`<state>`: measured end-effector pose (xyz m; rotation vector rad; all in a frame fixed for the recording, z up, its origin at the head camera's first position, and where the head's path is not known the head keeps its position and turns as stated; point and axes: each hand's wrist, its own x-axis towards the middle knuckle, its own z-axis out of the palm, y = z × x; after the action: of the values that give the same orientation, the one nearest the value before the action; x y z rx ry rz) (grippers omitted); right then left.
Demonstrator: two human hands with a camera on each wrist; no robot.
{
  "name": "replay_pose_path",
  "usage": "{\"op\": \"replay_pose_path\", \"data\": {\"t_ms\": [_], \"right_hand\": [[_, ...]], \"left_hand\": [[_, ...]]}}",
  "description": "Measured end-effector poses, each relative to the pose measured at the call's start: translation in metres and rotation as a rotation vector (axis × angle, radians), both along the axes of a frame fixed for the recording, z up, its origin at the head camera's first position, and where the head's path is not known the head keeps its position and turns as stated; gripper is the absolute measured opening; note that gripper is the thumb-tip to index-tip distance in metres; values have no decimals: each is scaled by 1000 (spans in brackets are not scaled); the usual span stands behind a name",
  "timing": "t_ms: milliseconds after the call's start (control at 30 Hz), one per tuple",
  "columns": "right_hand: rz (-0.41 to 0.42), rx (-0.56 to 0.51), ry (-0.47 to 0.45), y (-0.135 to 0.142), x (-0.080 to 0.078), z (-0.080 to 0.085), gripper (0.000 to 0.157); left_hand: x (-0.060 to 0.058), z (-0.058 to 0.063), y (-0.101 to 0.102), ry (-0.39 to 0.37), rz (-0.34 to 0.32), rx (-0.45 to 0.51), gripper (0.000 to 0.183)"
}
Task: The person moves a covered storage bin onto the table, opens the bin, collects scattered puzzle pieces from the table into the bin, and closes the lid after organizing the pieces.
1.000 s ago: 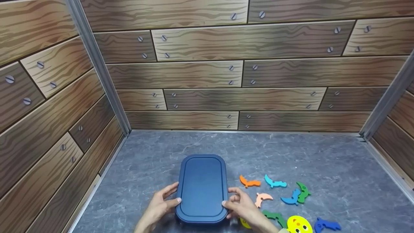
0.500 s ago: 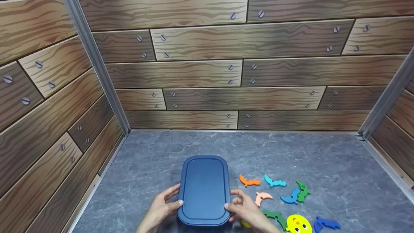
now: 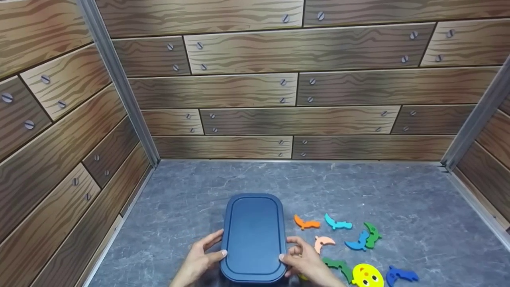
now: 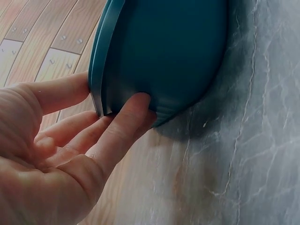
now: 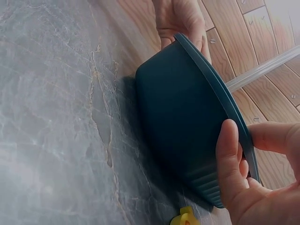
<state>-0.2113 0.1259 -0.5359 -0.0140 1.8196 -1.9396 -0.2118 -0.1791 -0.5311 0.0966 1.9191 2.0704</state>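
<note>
At the near side of the marbled tabletop [image 3: 187, 207], the left hand [image 3: 199, 257] and right hand [image 3: 305, 261] gripped a lidded blue container [image 3: 254, 239] between them. Rightward lay a yellow face piece [image 3: 367, 275], then an orange curved piece [image 3: 307, 223]; beyond stood a wood-patterned wall [image 3: 247, 91].

No text, label, brand, number or sign can be read anywhere.

Walls [image 3: 247, 91]: brown plank pattern, screw heads [image 3: 285, 18], three sides from where I stand.
Posts [image 3: 122, 87]: grey metal, where walls meet.
Surface [image 3: 159, 215]: grey, marbled, pale-veined.
</note>
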Motion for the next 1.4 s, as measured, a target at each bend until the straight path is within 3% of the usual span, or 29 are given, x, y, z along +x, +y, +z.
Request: {"op": "replay_pose_path", "data": {"t_ms": [200,500,1000,1267,1400], "right_hand": [[-17,27,-12,1,2,0,68],[-34,34,-17,4,6,-3,66],[-9,-81,-35,8,13,-1,61],[-51,30,37,7,11,-1,66],[-93,141,78,9,12,-2,70]], "left_hand": [[2,0,2,-37,-7,9,67],[5,-2,5,-24,5,-21,66],[9,-4,6,-1,7,-56,66],[11,-3,10,-32,15,-88,66],[15,-1,10,6,25,-138,64]]}}
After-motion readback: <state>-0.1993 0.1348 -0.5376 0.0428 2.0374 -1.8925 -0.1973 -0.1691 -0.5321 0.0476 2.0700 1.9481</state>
